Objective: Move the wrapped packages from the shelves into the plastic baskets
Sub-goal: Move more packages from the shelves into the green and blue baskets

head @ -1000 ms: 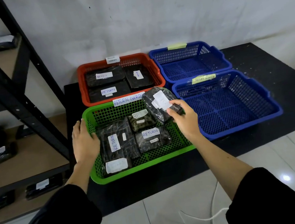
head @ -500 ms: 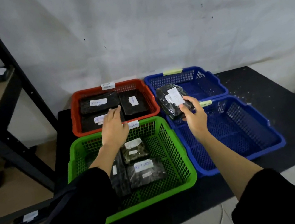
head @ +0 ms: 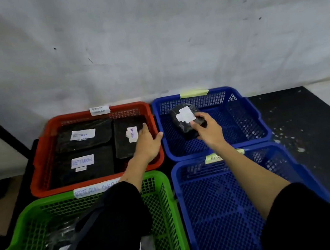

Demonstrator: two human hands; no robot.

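A: What surrounds the work?
B: A black table (head: 304, 122) against a white wall (head: 143, 29), with four baskets.
A: The package?
B: A dark wrapped package (head: 187, 120), white label, inside the far blue basket (head: 252, 113), centre frame.
A: Hands?
B: The right hand (head: 208, 130) grips it; the left hand (head: 148, 142), fingers relaxed, rests on the red basket (head: 41, 168) rim.

Four plastic baskets sit on the counter (head: 313, 120): one red basket (head: 41, 168), one green basket (head: 19, 229) and two blue baskets (head: 252, 113) (head: 299, 169). Three wrapped packages (head: 83, 137) (head: 79, 168) (head: 126, 138) lie in the red one, and one wrapped package (head: 183, 121) is over the far blue basket. Two hands (head: 147, 143) (head: 207, 130) show.
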